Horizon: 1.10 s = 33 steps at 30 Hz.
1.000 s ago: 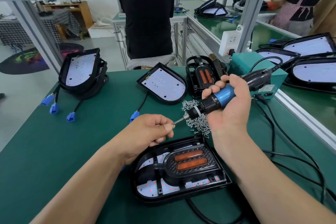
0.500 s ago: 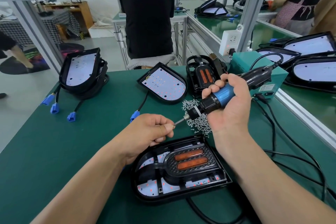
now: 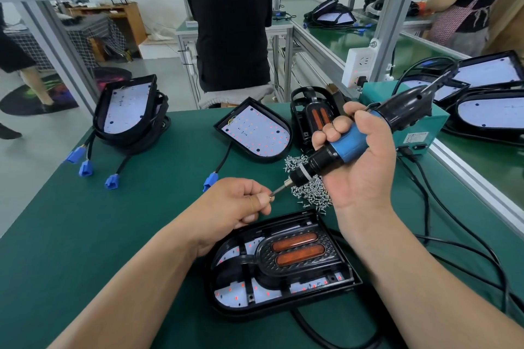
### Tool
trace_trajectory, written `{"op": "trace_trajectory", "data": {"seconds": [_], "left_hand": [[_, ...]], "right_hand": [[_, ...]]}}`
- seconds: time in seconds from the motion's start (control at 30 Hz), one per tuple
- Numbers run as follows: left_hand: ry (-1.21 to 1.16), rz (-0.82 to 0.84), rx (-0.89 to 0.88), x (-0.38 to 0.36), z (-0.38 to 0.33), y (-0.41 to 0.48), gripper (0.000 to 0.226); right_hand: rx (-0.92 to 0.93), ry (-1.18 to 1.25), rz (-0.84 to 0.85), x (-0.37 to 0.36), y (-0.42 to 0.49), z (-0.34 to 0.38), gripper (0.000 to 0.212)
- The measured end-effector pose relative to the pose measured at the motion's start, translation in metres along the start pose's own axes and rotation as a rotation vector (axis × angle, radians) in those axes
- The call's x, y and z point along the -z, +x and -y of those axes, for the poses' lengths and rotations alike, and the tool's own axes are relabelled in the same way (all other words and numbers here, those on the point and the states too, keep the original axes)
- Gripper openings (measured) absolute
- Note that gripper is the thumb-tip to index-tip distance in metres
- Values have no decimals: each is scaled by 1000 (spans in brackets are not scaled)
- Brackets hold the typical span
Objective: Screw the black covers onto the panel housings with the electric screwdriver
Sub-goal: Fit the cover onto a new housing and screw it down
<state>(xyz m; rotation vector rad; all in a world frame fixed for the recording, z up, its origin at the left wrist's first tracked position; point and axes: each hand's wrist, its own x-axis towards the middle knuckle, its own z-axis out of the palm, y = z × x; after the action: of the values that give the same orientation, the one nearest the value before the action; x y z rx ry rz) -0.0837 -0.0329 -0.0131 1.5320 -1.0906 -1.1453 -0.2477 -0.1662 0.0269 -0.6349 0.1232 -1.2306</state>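
Note:
A black panel housing lies near me on the green mat, with a black cover bearing two orange strips set in it. My right hand grips the blue-and-black electric screwdriver, held tilted above the mat with its bit pointing down-left. My left hand pinches a small screw at the bit's tip, just above the housing's far edge. A pile of loose silver screws lies behind the bit.
An uncovered panel housing with a blue plug lies behind the screws, a spare black cover stands beside it. Stacked housings sit far left, more far right. A teal power box and black cables lie right. People stand beyond the bench.
Both hands hold nearly still with the screw at the bit; the screwdriver's rear has tipped slightly upward. A person walks past at the far left.

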Motion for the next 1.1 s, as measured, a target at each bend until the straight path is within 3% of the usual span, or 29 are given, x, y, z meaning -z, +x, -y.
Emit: {"op": "trace_trajectory", "data": {"seconds": [0.43, 1.1], "left_hand": [[-31, 7, -27, -1, -1, 0, 15], [-43, 34, -37, 0, 0, 1, 15]], "right_hand": [[0, 41, -106, 3, 2, 0, 9], [-15, 30, -137, 6, 2, -2, 12]]}}
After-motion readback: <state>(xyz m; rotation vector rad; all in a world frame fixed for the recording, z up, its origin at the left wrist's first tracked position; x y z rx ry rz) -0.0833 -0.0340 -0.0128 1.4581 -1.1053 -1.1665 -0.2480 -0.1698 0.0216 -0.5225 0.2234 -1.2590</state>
